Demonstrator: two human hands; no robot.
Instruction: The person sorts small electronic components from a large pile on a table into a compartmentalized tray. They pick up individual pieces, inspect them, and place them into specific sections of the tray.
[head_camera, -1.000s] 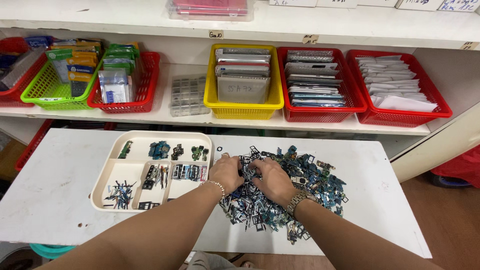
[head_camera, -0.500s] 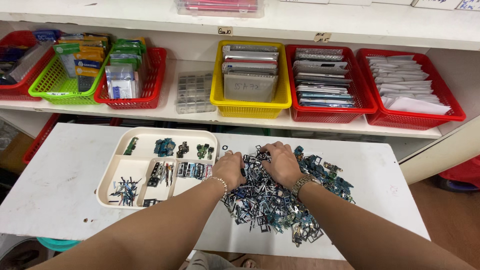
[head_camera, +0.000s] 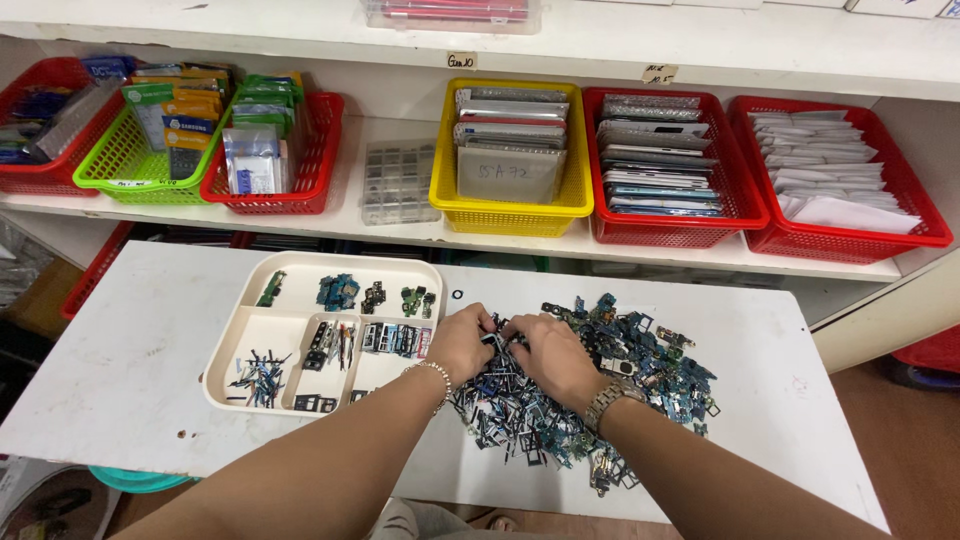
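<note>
Together, left hand (head_camera: 462, 342) and right hand (head_camera: 548, 355) sift small-parts pile (head_camera: 600, 390); finger state unclear

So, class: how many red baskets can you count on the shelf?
4: one at the far left, one beside the green basket, two right of the yellow one. Others may be hidden.

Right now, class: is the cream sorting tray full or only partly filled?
Partly filled: the cream sorting tray shows bare floor around small part clusters.

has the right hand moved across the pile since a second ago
No, hardly. The right hand stays on the near-left part of the parts pile, close beside the left hand and just right of the tray; only the camera shifted.
</note>
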